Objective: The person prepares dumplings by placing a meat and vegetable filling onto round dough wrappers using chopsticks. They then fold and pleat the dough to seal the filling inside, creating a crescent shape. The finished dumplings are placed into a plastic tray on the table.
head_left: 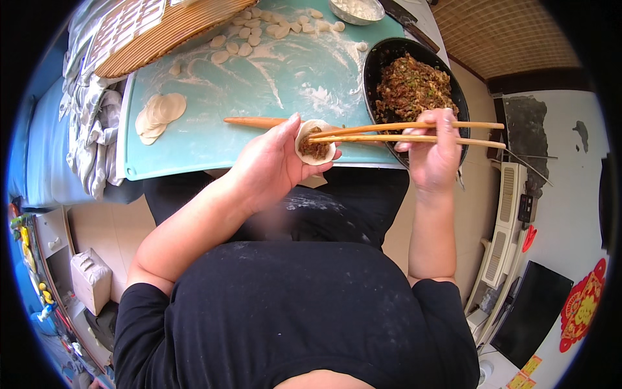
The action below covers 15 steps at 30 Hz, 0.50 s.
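In my left hand [275, 155] lies a round dumpling wrapper [331, 150], cupped by the fingers and thumb. A lump of brown minced filling [313, 148] sits in its middle. My right hand [431, 152] grips a pair of wooden chopsticks [369, 133], whose tips touch the filling. Beneath the right hand stands a black pan [370, 78] with a heap of minced filling [414, 87]. Behind my left hand a wooden rolling pin [253, 121] rests on the mat, partly hidden by the hand. A small stack of rolled wrappers [162, 110] lies to the left.
The pale green mat [214, 149] is dusted with flour. Several dough pieces [246, 35] lie at its far side. A slatted tray [162, 39] stands far left, a bowl of flour [358, 10] at the back, and a knife [411, 24] beyond the pan.
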Each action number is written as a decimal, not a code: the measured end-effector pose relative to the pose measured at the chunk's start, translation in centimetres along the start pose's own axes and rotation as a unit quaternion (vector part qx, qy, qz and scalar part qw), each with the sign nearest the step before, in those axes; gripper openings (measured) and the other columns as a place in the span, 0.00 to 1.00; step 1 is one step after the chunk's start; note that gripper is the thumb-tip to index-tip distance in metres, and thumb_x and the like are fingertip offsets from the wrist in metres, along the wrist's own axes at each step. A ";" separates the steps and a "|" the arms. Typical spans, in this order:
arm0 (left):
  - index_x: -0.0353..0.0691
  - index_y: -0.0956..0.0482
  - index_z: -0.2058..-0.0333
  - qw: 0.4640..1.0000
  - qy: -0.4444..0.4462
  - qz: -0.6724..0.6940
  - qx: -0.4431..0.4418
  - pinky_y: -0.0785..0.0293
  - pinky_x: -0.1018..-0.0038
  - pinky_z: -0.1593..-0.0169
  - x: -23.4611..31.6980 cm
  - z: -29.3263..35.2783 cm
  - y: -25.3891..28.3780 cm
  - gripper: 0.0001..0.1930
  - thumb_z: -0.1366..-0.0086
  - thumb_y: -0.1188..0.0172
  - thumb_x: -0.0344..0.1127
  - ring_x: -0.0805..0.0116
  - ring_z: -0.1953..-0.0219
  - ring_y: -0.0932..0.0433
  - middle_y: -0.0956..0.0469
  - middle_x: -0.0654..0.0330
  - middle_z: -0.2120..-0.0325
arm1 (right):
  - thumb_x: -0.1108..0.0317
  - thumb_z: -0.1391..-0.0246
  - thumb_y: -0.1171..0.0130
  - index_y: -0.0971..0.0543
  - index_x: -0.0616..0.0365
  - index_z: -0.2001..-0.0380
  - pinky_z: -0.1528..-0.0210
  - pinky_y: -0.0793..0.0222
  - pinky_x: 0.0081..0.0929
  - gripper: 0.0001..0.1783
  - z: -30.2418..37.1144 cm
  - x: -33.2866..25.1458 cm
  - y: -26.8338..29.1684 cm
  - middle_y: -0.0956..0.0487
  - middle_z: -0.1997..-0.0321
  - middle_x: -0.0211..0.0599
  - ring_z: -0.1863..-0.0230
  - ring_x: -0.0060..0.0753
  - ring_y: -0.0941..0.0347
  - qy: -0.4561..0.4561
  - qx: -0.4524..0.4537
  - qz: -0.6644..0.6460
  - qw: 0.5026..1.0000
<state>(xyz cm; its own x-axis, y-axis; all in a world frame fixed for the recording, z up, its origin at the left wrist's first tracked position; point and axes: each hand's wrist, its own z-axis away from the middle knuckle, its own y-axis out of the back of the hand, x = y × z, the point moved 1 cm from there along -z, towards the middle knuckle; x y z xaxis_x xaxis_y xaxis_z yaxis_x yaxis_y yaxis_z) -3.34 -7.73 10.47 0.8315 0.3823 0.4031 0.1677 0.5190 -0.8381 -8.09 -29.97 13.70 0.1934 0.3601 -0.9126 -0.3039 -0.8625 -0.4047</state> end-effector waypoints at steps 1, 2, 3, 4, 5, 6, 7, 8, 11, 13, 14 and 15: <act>0.29 0.43 0.47 1.000 -0.001 0.005 0.003 0.31 0.69 0.48 0.0 0.0 -0.1 0.26 0.32 0.71 0.47 0.56 0.50 0.31 0.35 0.47 0.51 | 0.60 0.40 0.59 0.32 0.59 0.75 0.82 0.27 0.28 0.15 0.0 0.4 -0.2 0.31 0.81 0.34 0.82 0.27 0.30 -0.009 0.000 0.018 1.000; 0.29 0.43 0.47 1.000 -0.003 0.012 0.005 0.30 0.69 0.49 0.0 0.1 -0.2 0.26 0.32 0.71 0.47 0.56 0.50 0.31 0.35 0.47 0.51 | 0.60 0.40 0.59 0.32 0.59 0.75 0.82 0.27 0.28 0.15 0.0 0.7 -0.3 0.31 0.81 0.34 0.82 0.27 0.31 -0.018 -0.002 0.036 0.999; 0.29 0.43 0.47 1.000 -0.002 0.011 -0.002 0.30 0.68 0.49 0.0 0.1 -0.1 0.26 0.32 0.71 0.47 0.56 0.50 0.31 0.35 0.48 0.51 | 0.59 0.40 0.60 0.32 0.58 0.75 0.82 0.28 0.28 0.16 0.0 0.7 -0.3 0.31 0.81 0.34 0.82 0.28 0.31 -0.018 0.011 0.036 0.999; 0.29 0.43 0.47 1.000 0.000 0.010 -0.010 0.30 0.68 0.49 -0.1 0.0 0.2 0.26 0.32 0.71 0.47 0.55 0.50 0.31 0.35 0.48 0.51 | 0.59 0.40 0.61 0.32 0.58 0.75 0.82 0.28 0.28 0.16 -0.1 0.4 -0.2 0.31 0.81 0.34 0.82 0.28 0.31 -0.012 0.009 0.023 1.000; 0.29 0.43 0.47 1.000 0.002 0.009 -0.016 0.30 0.68 0.49 -0.1 0.0 0.4 0.26 0.32 0.71 0.47 0.55 0.50 0.31 0.35 0.48 0.51 | 0.59 0.40 0.61 0.32 0.58 0.75 0.82 0.29 0.28 0.15 -0.2 0.0 0.1 0.32 0.82 0.34 0.82 0.28 0.31 -0.007 0.009 0.010 1.000; 0.30 0.43 0.47 1.000 0.002 0.008 -0.018 0.29 0.68 0.49 0.0 0.0 0.4 0.26 0.32 0.71 0.48 0.55 0.50 0.31 0.35 0.48 0.51 | 0.59 0.40 0.61 0.32 0.57 0.75 0.83 0.29 0.28 0.15 -0.3 -0.4 0.4 0.32 0.82 0.34 0.82 0.29 0.31 -0.002 0.008 -0.004 1.000; 0.30 0.43 0.47 1.000 0.002 0.007 -0.019 0.29 0.68 0.50 0.2 0.1 0.4 0.26 0.32 0.71 0.48 0.55 0.50 0.31 0.35 0.48 0.51 | 0.60 0.40 0.61 0.33 0.57 0.75 0.83 0.30 0.27 0.15 -0.4 -0.6 0.8 0.32 0.82 0.34 0.83 0.29 0.32 -0.006 -0.001 -0.020 1.000; 0.30 0.43 0.47 1.000 0.003 0.005 -0.023 0.29 0.68 0.50 0.2 0.1 0.3 0.26 0.32 0.71 0.48 0.54 0.50 0.31 0.35 0.48 0.51 | 0.60 0.40 0.61 0.33 0.57 0.75 0.83 0.30 0.27 0.15 -0.5 -0.7 0.9 0.32 0.82 0.34 0.83 0.28 0.32 -0.006 -0.027 -0.010 1.000; 0.30 0.41 0.48 0.999 0.020 0.003 -0.034 0.28 0.68 0.51 0.1 -0.1 0.4 0.26 0.32 0.72 0.48 0.54 0.50 0.31 0.35 0.47 0.51 | 0.60 0.40 0.61 0.33 0.57 0.76 0.83 0.31 0.26 0.15 -0.8 -0.4 0.9 0.32 0.82 0.34 0.85 0.28 0.33 -0.015 -0.077 0.007 0.997; 0.31 0.40 0.49 0.998 0.029 0.002 -0.046 0.27 0.68 0.52 -0.1 -0.2 0.6 0.26 0.32 0.71 0.48 0.53 0.50 0.31 0.35 0.47 0.51 | 0.61 0.40 0.60 0.33 0.58 0.76 0.82 0.30 0.26 0.15 -0.8 0.1 0.9 0.32 0.82 0.35 0.84 0.27 0.33 -0.026 -0.061 -0.006 0.998; 0.31 0.40 0.49 0.998 0.032 0.003 -0.052 0.27 0.68 0.52 -0.1 -0.2 0.6 0.25 0.32 0.71 0.48 0.53 0.50 0.31 0.35 0.47 0.51 | 0.61 0.40 0.60 0.33 0.58 0.76 0.82 0.30 0.26 0.15 -0.9 0.1 0.8 0.32 0.81 0.35 0.84 0.27 0.32 -0.027 -0.057 -0.001 0.998; 0.31 0.40 0.49 0.998 0.031 0.005 -0.050 0.27 0.68 0.52 -0.1 -0.2 0.6 0.25 0.32 0.71 0.48 0.53 0.50 0.31 0.35 0.47 0.51 | 0.60 0.40 0.59 0.33 0.58 0.76 0.82 0.29 0.26 0.15 -0.9 0.0 0.8 0.32 0.81 0.35 0.84 0.27 0.32 -0.018 -0.062 0.000 0.998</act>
<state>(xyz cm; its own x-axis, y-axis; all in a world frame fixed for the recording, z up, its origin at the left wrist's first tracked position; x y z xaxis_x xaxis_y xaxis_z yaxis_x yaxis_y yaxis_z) -3.22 -7.58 9.84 0.8641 0.3377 0.3731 0.2080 0.4354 -0.8759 -7.53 -30.99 13.41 0.1596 0.3713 -0.9147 -0.1862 -0.8986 -0.3972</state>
